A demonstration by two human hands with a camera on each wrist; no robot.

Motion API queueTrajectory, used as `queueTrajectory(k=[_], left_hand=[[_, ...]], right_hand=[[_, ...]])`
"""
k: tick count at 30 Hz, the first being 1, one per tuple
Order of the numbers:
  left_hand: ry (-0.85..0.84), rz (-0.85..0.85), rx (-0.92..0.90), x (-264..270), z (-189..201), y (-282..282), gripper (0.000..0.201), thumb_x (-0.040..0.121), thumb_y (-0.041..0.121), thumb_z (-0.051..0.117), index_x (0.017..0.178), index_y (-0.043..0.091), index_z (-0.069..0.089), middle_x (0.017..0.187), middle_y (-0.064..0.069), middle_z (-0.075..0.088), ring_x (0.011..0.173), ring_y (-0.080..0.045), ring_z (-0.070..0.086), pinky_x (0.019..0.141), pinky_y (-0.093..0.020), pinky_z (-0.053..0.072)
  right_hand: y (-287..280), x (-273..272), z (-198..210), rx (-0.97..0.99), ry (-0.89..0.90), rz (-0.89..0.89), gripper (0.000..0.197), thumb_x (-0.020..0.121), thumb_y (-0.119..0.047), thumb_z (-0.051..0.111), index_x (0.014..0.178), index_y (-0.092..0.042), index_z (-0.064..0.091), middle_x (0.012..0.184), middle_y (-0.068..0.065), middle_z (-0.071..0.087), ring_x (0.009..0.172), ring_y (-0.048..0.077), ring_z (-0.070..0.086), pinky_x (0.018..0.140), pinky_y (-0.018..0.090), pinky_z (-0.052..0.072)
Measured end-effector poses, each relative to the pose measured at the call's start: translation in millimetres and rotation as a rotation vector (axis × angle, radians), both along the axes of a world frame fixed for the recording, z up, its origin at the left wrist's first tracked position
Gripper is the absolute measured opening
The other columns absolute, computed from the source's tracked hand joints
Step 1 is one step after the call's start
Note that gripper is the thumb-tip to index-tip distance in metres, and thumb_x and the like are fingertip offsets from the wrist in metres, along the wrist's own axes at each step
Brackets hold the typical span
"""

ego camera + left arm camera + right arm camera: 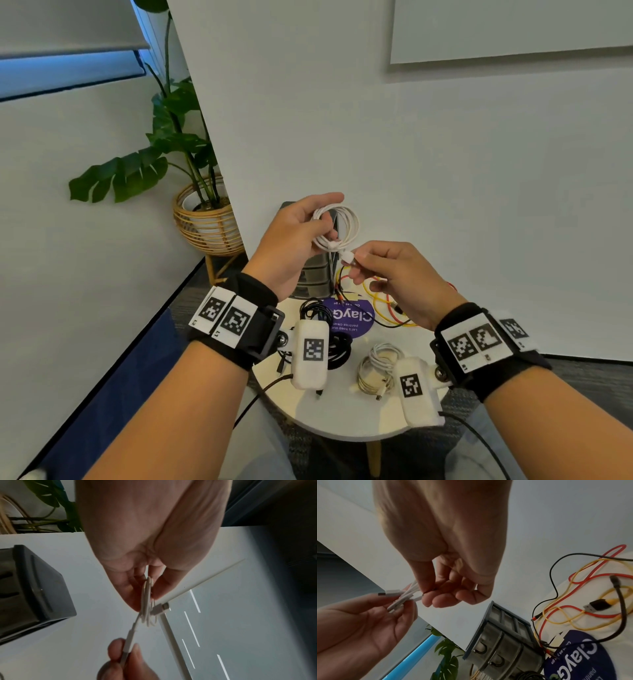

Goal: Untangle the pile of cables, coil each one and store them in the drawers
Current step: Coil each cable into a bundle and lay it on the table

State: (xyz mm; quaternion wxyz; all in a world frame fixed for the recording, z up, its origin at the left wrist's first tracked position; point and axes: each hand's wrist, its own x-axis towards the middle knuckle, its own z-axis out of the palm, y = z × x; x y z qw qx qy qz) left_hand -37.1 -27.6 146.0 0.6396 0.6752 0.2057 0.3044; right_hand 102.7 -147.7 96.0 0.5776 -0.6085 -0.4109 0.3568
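While left hand (291, 236) grips white cable coil (337, 228), right hand (394, 274) pinches its end.

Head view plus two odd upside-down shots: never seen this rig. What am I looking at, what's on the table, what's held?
No robot here: a person works with bare hands, wearing three cameras. The big picture comes from the head; the other two look along each wrist at the fingers.

The left hand holds a coiled white cable. The right hand pinches that cable's plug end.

On the round white table lie a coiled black cable, a coiled white-grey cable, and loose red and yellow cables still tangled with a thin black one. A small grey drawer unit stands at the back, drawers closed.
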Motion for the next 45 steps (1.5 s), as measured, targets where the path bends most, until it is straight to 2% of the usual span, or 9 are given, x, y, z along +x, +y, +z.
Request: queueTrajectory(k=[2, 7, 14, 21, 29, 34, 38, 42, 45], left_hand=[[0.0, -0.039, -0.026, 0.9, -5.6, -1.8, 0.038, 0.104, -0.001, 0.047, 0.132, 0.016, 0.066, 0.098, -0.008, 0.061, 0.08, -0.01, 0.061, 0.086, -0.031, 0.056], [0.003, -0.083, -0.072, -1.3, -20.7, -0.4, 0.04, 0.104, -0.003, 0.046, 0.135, 0.015, 0.064, 0.092, 0.0, 0.068, 0.08, -0.01, 0.062, 0.085, -0.031, 0.056], [0.07, -0.09, -0.086, -3.4, -36.6, -1.4, 0.037, 0.105, 0.001, 0.047, 0.131, 0.018, 0.067, 0.097, -0.001, 0.074, 0.09, -0.013, 0.067, 0.091, -0.036, 0.059], [0.13, -0.12, -0.133, -1.0, -52.6, -0.9, 0.034, 0.105, 0.003, 0.049, 0.131, 0.016, 0.066, 0.087, 0.0, 0.071, 0.083, -0.009, 0.066, 0.089, -0.037, 0.06], [0.24, -0.097, -0.122, 14.6, -74.3, 2.0, 0.035, 0.105, 0.005, 0.048, 0.13, 0.019, 0.069, 0.118, -0.007, 0.074, 0.112, -0.03, 0.069, 0.097, -0.047, 0.058], [0.326, -0.11, -0.138, 22.1, -90.9, 10.9, 0.035, 0.102, 0.006, 0.057, 0.133, 0.018, 0.065, 0.118, -0.007, 0.073, 0.099, -0.017, 0.074, 0.084, -0.032, 0.062], [0.515, -0.126, -0.084, 20.6, -112.7, 25.2, 0.037, 0.102, 0.009, 0.058, 0.139, 0.016, 0.06, 0.119, -0.006, 0.072, 0.104, -0.016, 0.071, 0.079, -0.023, 0.06], [0.683, -0.149, 0.057, 21.2, -128.8, 34.4, 0.038, 0.104, 0.011, 0.054, 0.142, 0.016, 0.057, 0.126, -0.002, 0.067, 0.114, -0.015, 0.064, 0.091, -0.028, 0.056], [0.763, -0.185, 0.188, 27.8, -134.5, 37.8, 0.037, 0.105, 0.015, 0.053, 0.142, 0.018, 0.059, 0.13, -0.001, 0.066, 0.112, -0.012, 0.063, 0.088, -0.024, 0.054]], right_hand=[[2.2, 1.3, 4.4, -0.016, -0.042, -0.043, 0.025, 0.104, -0.019, 0.052, 0.093, -0.019, 0.075, 0.088, -0.002, 0.074, 0.086, 0.012, 0.064, 0.078, 0.033, 0.044], [4.8, 9.4, 12.4, 0.024, 0.048, -0.026, 0.024, 0.103, -0.019, 0.052, 0.113, -0.018, 0.074, 0.109, 0.011, 0.075, 0.098, 0.019, 0.067, 0.079, 0.034, 0.044], [5.0, 8.5, 4.1, 0.039, -0.146, -0.006, 0.019, 0.095, -0.014, 0.068, 0.113, -0.019, 0.073, 0.093, 0.006, 0.078, 0.089, 0.02, 0.073, 0.08, 0.035, 0.053], [4.1, 11.1, -7.5, -0.058, -0.094, 0.017, 0.021, 0.097, -0.004, 0.062, 0.112, -0.017, 0.07, 0.086, 0.008, 0.078, 0.078, 0.015, 0.069, 0.07, 0.029, 0.047], [8.5, 15.8, -16.7, -0.173, -0.183, -0.006, 0.01, 0.094, -0.017, 0.071, 0.104, -0.017, 0.073, 0.083, 0.002, 0.076, 0.076, 0.017, 0.072, 0.065, 0.024, 0.053], [18.4, 33.1, -44.8, -0.256, -0.206, -0.086, 0.016, 0.09, -0.014, 0.076, 0.104, -0.018, 0.069, 0.082, 0.007, 0.076, 0.072, 0.019, 0.072, 0.06, 0.024, 0.051], [33.0, 49.8, -86.6, -0.408, -0.212, -0.19, 0.016, 0.086, -0.009, 0.077, 0.096, -0.016, 0.067, 0.088, 0.013, 0.075, 0.065, 0.018, 0.069, 0.056, 0.026, 0.051], [48.8, 56.0, -121.4, -0.577, -0.362, -0.207, 0.016, 0.082, -0.013, 0.081, 0.088, -0.02, 0.068, 0.1, 0.008, 0.071, 0.088, 0.026, 0.071, 0.079, 0.042, 0.062], [60.5, 49.6, -132.3, -0.662, -0.552, -0.132, 0.016, 0.087, -0.016, 0.075, 0.101, -0.013, 0.068, 0.101, 0.006, 0.066, 0.089, 0.024, 0.066, 0.077, 0.033, 0.056]])
